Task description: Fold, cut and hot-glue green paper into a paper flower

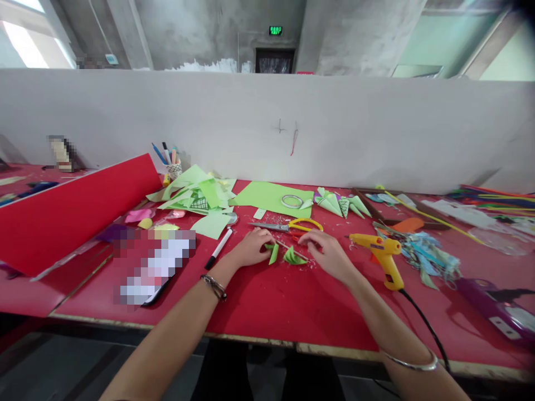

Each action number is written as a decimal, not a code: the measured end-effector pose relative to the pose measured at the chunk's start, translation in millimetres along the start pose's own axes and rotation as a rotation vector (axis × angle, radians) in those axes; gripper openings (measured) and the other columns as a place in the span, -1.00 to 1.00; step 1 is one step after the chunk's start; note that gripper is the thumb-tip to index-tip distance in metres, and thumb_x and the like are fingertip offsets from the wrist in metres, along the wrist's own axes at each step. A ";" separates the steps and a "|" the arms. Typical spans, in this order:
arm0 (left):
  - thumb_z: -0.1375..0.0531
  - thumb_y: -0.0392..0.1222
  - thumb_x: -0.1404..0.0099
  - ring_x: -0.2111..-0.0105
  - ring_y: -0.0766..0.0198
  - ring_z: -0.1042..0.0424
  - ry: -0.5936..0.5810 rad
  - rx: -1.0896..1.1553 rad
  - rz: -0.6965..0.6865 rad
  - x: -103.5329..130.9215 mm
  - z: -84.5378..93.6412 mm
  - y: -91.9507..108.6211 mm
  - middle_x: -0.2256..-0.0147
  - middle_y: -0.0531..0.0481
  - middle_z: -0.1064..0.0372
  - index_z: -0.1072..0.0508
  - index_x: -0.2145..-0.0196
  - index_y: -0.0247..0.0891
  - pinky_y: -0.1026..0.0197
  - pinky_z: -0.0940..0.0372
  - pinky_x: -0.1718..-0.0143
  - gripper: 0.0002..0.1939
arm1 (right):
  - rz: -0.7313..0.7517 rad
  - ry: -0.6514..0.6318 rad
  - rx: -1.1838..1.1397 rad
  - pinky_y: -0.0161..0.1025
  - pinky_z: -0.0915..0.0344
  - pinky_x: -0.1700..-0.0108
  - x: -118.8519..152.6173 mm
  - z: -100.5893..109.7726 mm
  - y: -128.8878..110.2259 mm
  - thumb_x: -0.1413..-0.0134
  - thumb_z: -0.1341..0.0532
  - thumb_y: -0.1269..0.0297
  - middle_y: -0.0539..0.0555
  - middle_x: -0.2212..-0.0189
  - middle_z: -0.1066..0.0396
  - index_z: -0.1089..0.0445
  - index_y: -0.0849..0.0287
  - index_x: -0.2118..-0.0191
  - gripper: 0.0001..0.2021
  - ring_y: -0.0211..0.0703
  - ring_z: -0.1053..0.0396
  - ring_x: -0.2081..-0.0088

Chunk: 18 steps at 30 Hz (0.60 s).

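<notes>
You face a long white partition panel (209, 111) behind the red-topped surface (326, 314); beyond it you see rough grey concrete walls (188, 33) and a lit green exit sign (276, 30).

Scissors (276, 227) behind paper pieces (295, 257), marker (219, 249) and phone (167, 268) left, glue gun (387, 257) right

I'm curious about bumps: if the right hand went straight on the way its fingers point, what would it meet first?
Probably the scissors, just beyond the right hand; the thin stick lies close too, and depth is unclear.
</notes>
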<state>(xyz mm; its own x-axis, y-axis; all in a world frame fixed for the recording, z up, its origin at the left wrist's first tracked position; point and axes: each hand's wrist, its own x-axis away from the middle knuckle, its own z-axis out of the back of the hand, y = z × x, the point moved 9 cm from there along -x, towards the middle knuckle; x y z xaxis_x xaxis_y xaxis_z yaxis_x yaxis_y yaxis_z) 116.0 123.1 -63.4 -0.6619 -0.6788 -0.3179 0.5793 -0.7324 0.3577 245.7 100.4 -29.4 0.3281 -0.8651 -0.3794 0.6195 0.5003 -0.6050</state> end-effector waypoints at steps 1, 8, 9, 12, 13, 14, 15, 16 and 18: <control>-0.06 -0.27 -0.09 0.24 0.22 -0.23 0.005 0.008 0.000 -0.5 0.4 -0.7 0.29 -0.07 -0.31 -0.36 0.34 -0.27 0.19 -0.16 0.19 -0.84 | 0.004 0.034 0.025 -0.24 -0.19 0.29 0.2 5.3 0.5 0.02 0.06 0.45 0.08 0.39 -0.35 -0.31 0.16 0.39 -0.79 -0.18 -0.28 0.35; -0.06 -0.22 -0.10 0.38 0.28 -0.29 -0.037 0.136 0.096 -3.9 0.7 -11.5 0.38 -0.02 -0.35 -0.36 0.40 -0.28 0.25 -0.19 0.31 -0.87 | 0.121 0.319 0.208 -0.28 -0.16 0.33 9.9 54.8 -29.7 -0.03 0.05 0.43 0.07 0.41 -0.31 -0.28 0.15 0.32 -0.81 -0.19 -0.26 0.37; -0.06 -0.22 -0.10 0.40 0.30 -0.29 -0.037 0.154 0.121 -3.7 1.1 -13.6 0.40 -0.01 -0.36 -0.36 0.41 -0.28 0.27 -0.19 0.34 -0.87 | 0.129 0.364 0.258 -0.28 -0.16 0.34 13.8 63.5 -36.5 -0.03 0.05 0.42 0.07 0.42 -0.30 -0.27 0.15 0.30 -0.82 -0.20 -0.25 0.39; -0.06 -0.23 -0.08 0.41 0.31 -0.30 0.005 0.187 0.162 -2.7 5.8 -16.6 0.40 0.00 -0.36 -0.36 0.41 -0.28 0.29 -0.19 0.36 -0.87 | 0.084 0.504 0.434 -0.27 -0.17 0.34 32.9 90.5 -48.5 -0.03 0.02 0.36 0.06 0.41 -0.25 -0.23 0.14 0.27 -0.85 -0.21 -0.22 0.40; -0.06 -0.23 -0.08 0.42 0.31 -0.30 0.024 0.201 0.170 -2.2 7.6 -17.2 0.40 0.01 -0.36 -0.35 0.40 -0.28 0.29 -0.19 0.37 -0.87 | 0.049 0.563 0.487 -0.25 -0.18 0.32 42.4 100.0 -49.0 -0.02 -0.01 0.34 0.06 0.41 -0.23 -0.22 0.14 0.28 -0.87 -0.19 -0.21 0.38; -0.06 -0.24 -0.08 0.42 0.32 -0.30 0.044 0.218 0.177 -1.8 9.3 -17.7 0.39 0.01 -0.36 -0.35 0.39 -0.28 0.30 -0.19 0.38 -0.87 | 0.001 0.651 0.533 -0.23 -0.17 0.32 54.6 110.9 -47.7 0.00 -0.04 0.30 0.06 0.41 -0.21 -0.20 0.15 0.29 -0.88 -0.18 -0.19 0.38; -0.06 -0.26 -0.07 0.43 0.33 -0.29 0.063 0.237 0.182 -1.4 10.8 -18.3 0.38 0.01 -0.35 -0.34 0.38 -0.28 0.30 -0.19 0.38 -0.87 | -0.065 0.742 0.559 -0.22 -0.17 0.35 68.2 121.1 -43.7 0.03 -0.09 0.25 0.06 0.42 -0.17 -0.18 0.16 0.29 -0.85 -0.18 -0.16 0.41; -0.05 -0.29 -0.06 0.44 0.34 -0.29 0.078 0.257 0.187 -1.0 11.8 -19.0 0.39 0.02 -0.35 -0.33 0.38 -0.28 0.31 -0.19 0.40 -0.87 | -0.135 0.878 0.542 -0.22 -0.16 0.39 85.7 132.7 -38.2 0.09 -0.15 0.19 0.05 0.42 -0.14 -0.15 0.17 0.28 -0.76 -0.20 -0.13 0.44; -0.05 -0.34 -0.03 0.46 0.36 -0.29 0.095 0.292 0.198 -0.5 12.5 -20.9 0.40 0.03 -0.34 -0.33 0.38 -0.28 0.33 -0.19 0.43 -0.85 | -0.187 1.114 0.449 -0.24 -0.13 0.47 118.8 146.1 -27.7 0.22 -0.24 0.13 0.05 0.39 -0.09 -0.10 0.15 0.24 -0.59 -0.25 -0.05 0.50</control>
<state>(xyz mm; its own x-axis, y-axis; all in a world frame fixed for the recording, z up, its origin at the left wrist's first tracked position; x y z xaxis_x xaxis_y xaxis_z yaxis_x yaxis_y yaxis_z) 98.3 139.4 -59.7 -0.4956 -0.8177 -0.2928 0.5224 -0.5500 0.6516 371.8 -21.6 44.6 -0.4486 -0.3071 -0.8393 0.8558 0.1230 -0.5025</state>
